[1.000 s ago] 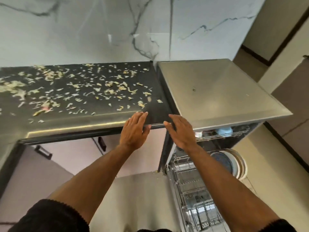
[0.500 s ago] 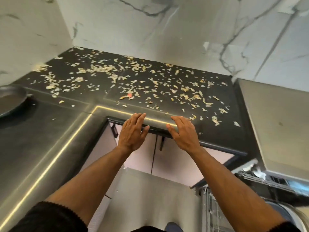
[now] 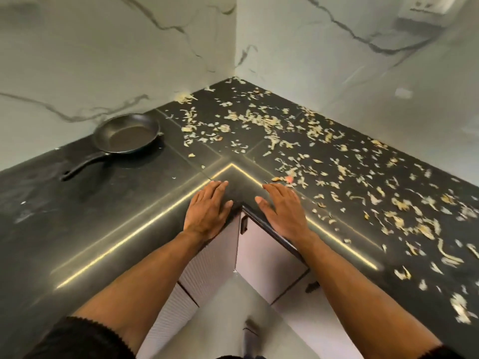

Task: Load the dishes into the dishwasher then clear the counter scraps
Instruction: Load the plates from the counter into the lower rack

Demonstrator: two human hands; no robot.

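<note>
Head view: an L-shaped black stone counter [image 3: 77,216] with thin lit inlay lines is seen from above its inner corner, backed by white grey-veined marble walls [image 3: 103,60]. Pale shredded vegetable scraps [image 3: 261,120] are scattered over the corner and the whole right run of the counter. A round black frying pan [image 3: 127,134] is set on the left run near the wall, handle pointing outward. Left hand [image 3: 208,211] and right hand [image 3: 281,211] are held flat, fingers straight, nothing gripped, either side of the inner corner edge. Pale ribbed cabinet doors [image 3: 212,257] are seen below.
</note>
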